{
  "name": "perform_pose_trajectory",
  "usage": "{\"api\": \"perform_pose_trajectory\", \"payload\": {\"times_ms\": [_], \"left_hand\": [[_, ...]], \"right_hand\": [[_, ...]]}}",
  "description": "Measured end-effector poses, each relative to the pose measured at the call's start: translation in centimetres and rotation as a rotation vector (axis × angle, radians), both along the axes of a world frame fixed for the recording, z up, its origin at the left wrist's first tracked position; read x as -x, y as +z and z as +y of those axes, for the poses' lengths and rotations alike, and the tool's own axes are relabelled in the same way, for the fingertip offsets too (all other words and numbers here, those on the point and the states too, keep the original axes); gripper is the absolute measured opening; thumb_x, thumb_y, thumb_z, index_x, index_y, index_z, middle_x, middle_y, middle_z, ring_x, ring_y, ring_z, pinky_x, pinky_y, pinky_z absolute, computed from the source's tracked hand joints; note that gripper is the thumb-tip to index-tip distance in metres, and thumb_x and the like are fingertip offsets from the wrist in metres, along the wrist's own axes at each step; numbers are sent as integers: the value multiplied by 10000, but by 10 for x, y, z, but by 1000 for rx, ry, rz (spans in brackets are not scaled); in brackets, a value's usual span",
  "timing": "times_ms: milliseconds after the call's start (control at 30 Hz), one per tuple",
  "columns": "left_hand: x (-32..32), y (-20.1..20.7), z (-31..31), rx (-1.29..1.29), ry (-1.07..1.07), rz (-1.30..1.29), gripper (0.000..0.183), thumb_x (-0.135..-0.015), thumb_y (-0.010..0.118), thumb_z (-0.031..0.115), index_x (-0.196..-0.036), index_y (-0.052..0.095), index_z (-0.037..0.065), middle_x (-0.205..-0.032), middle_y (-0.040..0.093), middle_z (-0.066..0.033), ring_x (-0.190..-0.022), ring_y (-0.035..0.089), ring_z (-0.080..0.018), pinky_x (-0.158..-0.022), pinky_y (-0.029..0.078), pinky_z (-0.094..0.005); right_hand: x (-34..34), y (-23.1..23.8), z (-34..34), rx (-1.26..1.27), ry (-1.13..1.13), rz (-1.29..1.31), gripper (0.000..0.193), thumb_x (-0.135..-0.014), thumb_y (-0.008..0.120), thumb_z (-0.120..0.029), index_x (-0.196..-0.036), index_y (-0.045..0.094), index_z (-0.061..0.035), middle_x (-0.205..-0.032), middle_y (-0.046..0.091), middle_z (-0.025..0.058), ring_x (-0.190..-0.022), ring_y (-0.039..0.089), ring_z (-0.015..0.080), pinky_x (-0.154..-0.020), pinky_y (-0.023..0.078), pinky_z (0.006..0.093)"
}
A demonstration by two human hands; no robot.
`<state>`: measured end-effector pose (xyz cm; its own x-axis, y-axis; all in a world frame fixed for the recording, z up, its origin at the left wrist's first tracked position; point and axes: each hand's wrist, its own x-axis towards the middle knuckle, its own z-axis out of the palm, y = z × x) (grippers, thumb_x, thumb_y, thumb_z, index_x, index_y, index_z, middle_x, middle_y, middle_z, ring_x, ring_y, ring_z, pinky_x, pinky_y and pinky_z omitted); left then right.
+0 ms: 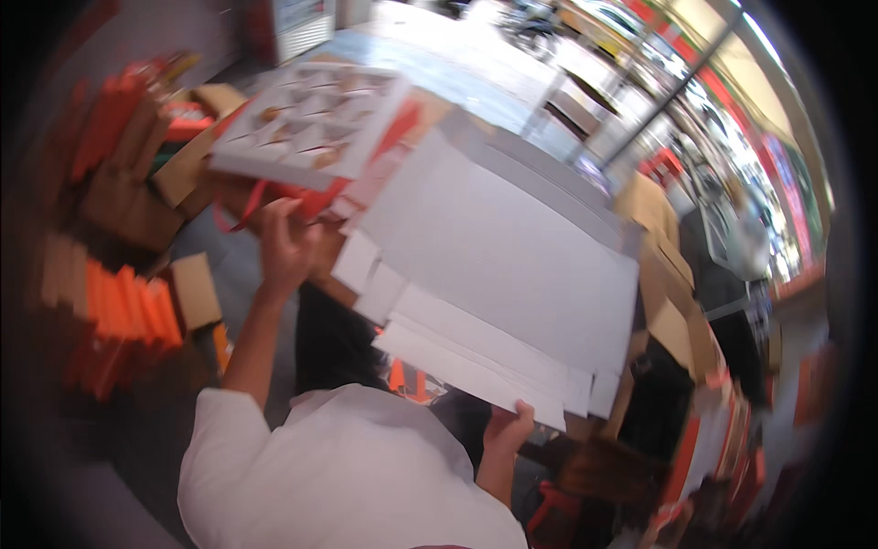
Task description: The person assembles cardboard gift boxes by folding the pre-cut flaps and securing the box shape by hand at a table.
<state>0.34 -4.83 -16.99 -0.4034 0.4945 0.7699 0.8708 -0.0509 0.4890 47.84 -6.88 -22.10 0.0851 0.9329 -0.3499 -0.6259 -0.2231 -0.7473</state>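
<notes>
A large unfolded cardboard box blank (pixel 512 247), pale grey inside with creased white flaps, lies tilted in front of me. My right hand (pixel 510 428) grips its near flap edge, with the thumb on top. My left hand (pixel 288 245) is raised at the left, fingers bent and apart, beside a looped red ribbon (pixel 240 220). Just beyond it sits a white tray box (pixel 366 151) divided into compartments with small brownish items in them. Under that tray is a red box part (pixel 320 199). Motion blur softens the fingers of my left hand.
Orange-red folded boxes (pixel 133 306) and brown cartons (pixel 197 291) are stacked at my left. Open brown cartons (pixel 677 302) stand at the right, with red and white flat pieces (pixel 704 448) below. Beyond lies a bright street side with a parked motorbike (pixel 535 32).
</notes>
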Motion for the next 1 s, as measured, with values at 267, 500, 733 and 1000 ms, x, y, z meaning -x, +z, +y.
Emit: {"api": "perform_pose_trajectory", "payload": {"times_ms": [267,500,733,1000], "left_hand": [[11,-12,-6,386,-466,-462,411,-988,607,121,-1381,564,7,-1273,619,-118,-1153,597,-197,-1035,465,-345],[4,-29,7,315,-687,-887,554,-938,522,101,-1481,488,3,-1406,572,-143,-1286,564,-245,-1133,413,-384],[-2,-14,5,223,-818,-1164,722,-769,478,49,-1489,510,7,-1483,514,-164,-1314,576,-321,-1134,486,-474],[-5,19,4,116,-724,-1116,763,-785,483,122,-1538,458,0,-1590,403,-203,-1431,456,-353,-1203,375,-477]], "right_hand": [[29,25,-4,145,22,-115,153,-902,641,-97,-1009,660,10,-1026,656,82,-1004,648,201,-874,519,355],[27,50,3,26,100,-309,187,-930,645,-191,-815,603,-50,-807,569,-26,-735,529,65,-633,454,271],[28,79,1,-57,119,-207,261,-958,650,-275,-809,631,-62,-791,571,-24,-753,521,81,-704,448,283],[11,114,37,-130,265,-184,164,-974,572,-172,-961,637,-22,-921,592,-6,-830,529,85,-733,441,272]]}}
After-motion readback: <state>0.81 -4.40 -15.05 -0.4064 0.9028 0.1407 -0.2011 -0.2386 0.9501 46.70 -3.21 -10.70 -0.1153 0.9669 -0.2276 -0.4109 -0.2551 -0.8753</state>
